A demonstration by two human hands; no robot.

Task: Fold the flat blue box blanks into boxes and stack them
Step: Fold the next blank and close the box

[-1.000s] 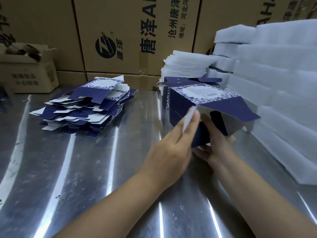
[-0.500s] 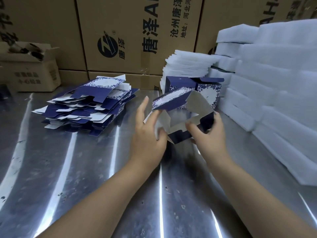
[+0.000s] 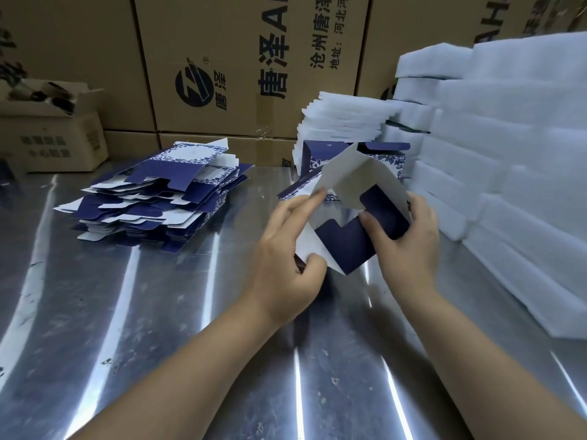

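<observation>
A half-folded blue box (image 3: 349,239) with a white inside hangs tilted above the steel table, its end flaps facing me. My left hand (image 3: 290,249) pinches the box's left white flap between thumb and fingers. My right hand (image 3: 409,242) grips the box's right side, thumb pressed on a dark blue flap. Behind it a folded blue box (image 3: 386,157) with a floral print stands on the table. A pile of flat blue box blanks (image 3: 165,201) lies at the left.
White foam sheets (image 3: 508,173) are stacked high along the right, and a smaller foam stack (image 3: 343,122) stands at the back. Brown cartons (image 3: 247,65) wall off the rear. An open small carton (image 3: 54,131) sits at the far left. The steel table (image 3: 158,328) stretches toward me.
The box has been turned so its end flaps face me and brought closer. My right thumb has moved onto a blue flap, and my left hand now pinches the white flap.
</observation>
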